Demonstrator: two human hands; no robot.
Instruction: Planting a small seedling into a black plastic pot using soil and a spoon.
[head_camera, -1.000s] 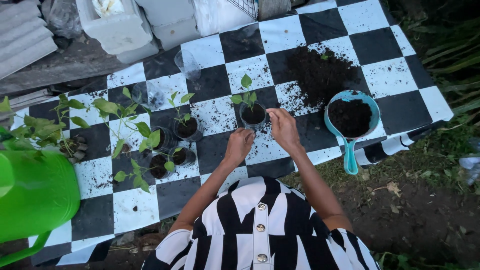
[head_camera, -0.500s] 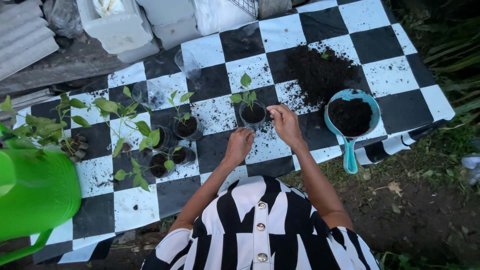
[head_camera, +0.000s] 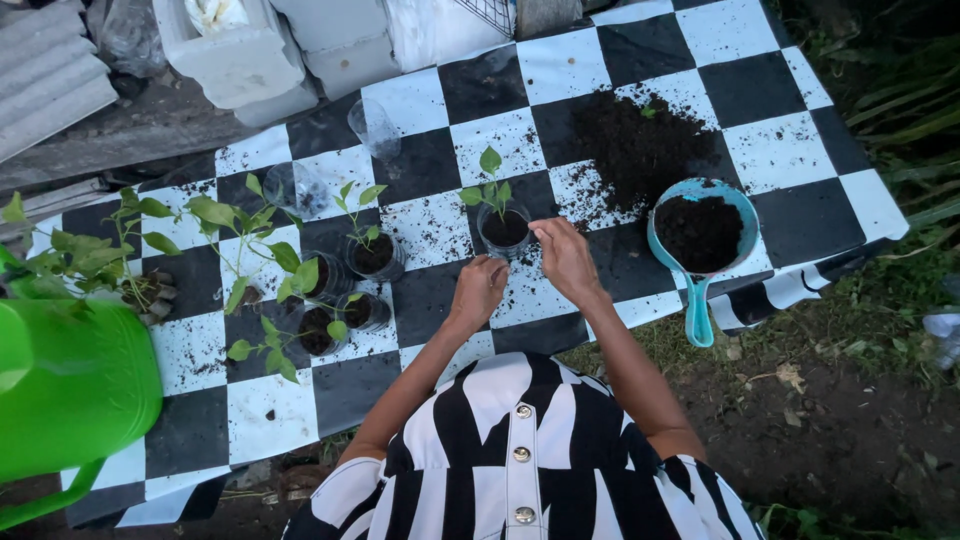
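Fingers of the right hand (head_camera: 566, 258) touch the seedling pot's (head_camera: 503, 229) rim, left hand (head_camera: 481, 287) loosely curled just below it (holding nothing), blue scoop (head_camera: 700, 236) rightward.

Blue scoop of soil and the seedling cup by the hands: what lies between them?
In the head view, between the blue scoop and the seedling cup lies only the checkered cloth, strewn with spilled soil.

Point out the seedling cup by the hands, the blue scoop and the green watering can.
seedling cup (head_camera: 505, 232), head view, dark soil inside the rim
blue scoop (head_camera: 697, 318), head view, handle
green watering can (head_camera: 70, 385), head view, body
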